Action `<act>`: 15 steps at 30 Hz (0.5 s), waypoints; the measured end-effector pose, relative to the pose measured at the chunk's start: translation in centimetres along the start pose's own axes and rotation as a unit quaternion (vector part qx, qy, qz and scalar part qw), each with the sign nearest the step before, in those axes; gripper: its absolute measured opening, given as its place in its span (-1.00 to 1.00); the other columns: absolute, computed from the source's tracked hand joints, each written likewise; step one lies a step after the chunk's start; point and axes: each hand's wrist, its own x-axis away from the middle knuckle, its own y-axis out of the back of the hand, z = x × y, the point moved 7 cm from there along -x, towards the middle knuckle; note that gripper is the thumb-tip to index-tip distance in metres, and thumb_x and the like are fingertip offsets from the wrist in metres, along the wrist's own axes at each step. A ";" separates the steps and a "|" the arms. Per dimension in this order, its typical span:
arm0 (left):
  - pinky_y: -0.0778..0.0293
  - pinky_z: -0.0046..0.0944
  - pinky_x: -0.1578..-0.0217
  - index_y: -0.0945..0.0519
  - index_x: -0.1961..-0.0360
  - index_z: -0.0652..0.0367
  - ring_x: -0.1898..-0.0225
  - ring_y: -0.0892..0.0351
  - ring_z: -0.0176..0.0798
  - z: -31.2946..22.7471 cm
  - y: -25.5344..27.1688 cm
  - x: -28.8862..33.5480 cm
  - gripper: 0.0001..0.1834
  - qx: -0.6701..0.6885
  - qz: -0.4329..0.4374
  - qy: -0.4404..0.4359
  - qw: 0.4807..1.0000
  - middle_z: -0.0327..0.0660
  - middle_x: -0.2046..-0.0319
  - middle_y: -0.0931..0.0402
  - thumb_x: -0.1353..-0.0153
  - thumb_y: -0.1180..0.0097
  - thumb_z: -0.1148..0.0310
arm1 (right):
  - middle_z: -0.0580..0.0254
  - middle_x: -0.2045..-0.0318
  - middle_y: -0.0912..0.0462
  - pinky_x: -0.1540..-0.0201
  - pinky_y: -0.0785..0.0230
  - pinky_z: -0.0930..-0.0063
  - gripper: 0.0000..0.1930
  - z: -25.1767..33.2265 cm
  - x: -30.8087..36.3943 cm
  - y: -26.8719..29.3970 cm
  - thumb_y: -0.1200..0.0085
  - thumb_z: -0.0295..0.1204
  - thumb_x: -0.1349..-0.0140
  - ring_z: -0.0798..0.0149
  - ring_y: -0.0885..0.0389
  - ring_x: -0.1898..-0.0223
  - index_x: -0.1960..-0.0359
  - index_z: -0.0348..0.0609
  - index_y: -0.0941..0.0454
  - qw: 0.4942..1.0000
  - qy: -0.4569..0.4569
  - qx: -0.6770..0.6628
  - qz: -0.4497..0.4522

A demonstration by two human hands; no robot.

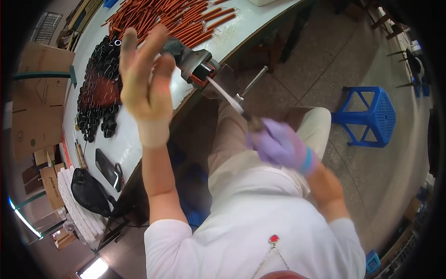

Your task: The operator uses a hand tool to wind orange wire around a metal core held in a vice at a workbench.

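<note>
My left hand (146,88), in a yellowish glove with bare fingertips, is raised over the table with its fingers apart and nothing in it. Just right of it, a dark vise (197,65) sits at the table's edge, a shiny black piece (203,70) between its jaws. In a purple glove, my right hand (278,143) is closed round the brownish handle of a long file-like tool (227,96), blurred by motion. The tool's pale, narrow shaft reaches up to the vise jaws; whether it touches the black piece I cannot tell. Beneath the vise hangs its metal bar handle (255,80).
Orange rods (167,18) lie heaped at the table's far end. Black ring-like parts (98,90) are piled left of my left hand. Nearer are a phone (109,168) and a black bag (90,190). A blue stool (371,116) stands right; cardboard boxes (39,102) are stacked left.
</note>
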 end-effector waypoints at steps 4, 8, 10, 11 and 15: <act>-0.05 -0.17 -0.47 -0.35 -0.45 0.28 -0.49 -0.23 -0.08 5.0 -1.3 -0.1 -0.17 0.212 -0.011 0.270 0.939 -0.01 -0.49 -0.23 -0.21 -0.43 0.26 | 0.31 0.66 -0.48 0.51 -0.33 0.46 -0.81 2.0 -0.3 0.9 -0.06 -0.34 -0.40 0.44 -0.51 0.61 0.27 -0.21 -0.57 0.974 0.143 0.161 -0.069; -0.17 -0.04 -0.44 -0.49 -0.36 0.08 -0.48 -0.21 0.12 -1.6 -1.5 0.2 -0.16 -0.056 0.093 -0.024 0.994 0.02 -0.46 -0.26 -0.03 -0.49 0.13 | 0.37 0.66 -0.49 0.51 -0.32 0.50 -0.81 -4.8 9.6 1.9 -0.02 -0.38 -0.40 0.49 -0.50 0.61 0.22 -0.24 -0.62 1.000 0.019 0.016 -0.012; -0.28 -0.02 -0.40 -0.65 -0.23 0.05 -0.45 -0.27 0.12 -3.9 -3.7 2.1 -0.37 -0.248 0.257 -0.145 0.923 -0.02 -0.43 -0.33 -0.15 -0.41 0.05 | 0.40 0.66 -0.49 0.51 -0.31 0.52 -0.77 -6.2 11.8 1.8 0.03 -0.38 -0.42 0.50 -0.48 0.63 0.20 -0.28 -0.63 1.000 -0.015 -0.003 0.026; -0.28 0.00 -0.38 -0.69 -0.17 -0.06 -0.43 -0.28 0.16 -4.7 -2.7 1.8 -0.44 -0.241 0.201 -0.170 0.934 -0.04 -0.42 -0.35 -0.11 -0.42 0.10 | 0.41 0.67 -0.48 0.51 -0.31 0.53 -0.75 -5.7 11.4 1.9 0.05 -0.38 -0.44 0.51 -0.47 0.64 0.19 -0.30 -0.63 0.999 -0.003 -0.038 0.011; -0.28 -0.05 -0.32 -0.79 0.00 -0.05 -0.34 -0.37 0.08 -2.6 -0.2 -0.3 -0.68 -0.140 0.022 -0.102 0.985 -0.11 -0.29 -0.50 -0.19 -0.32 0.32 | 0.40 0.69 -0.46 0.58 -0.27 0.56 -0.68 -2.1 2.7 -0.5 0.11 -0.32 -0.50 0.52 -0.41 0.69 0.26 -0.29 -0.61 0.993 -0.088 -0.063 0.045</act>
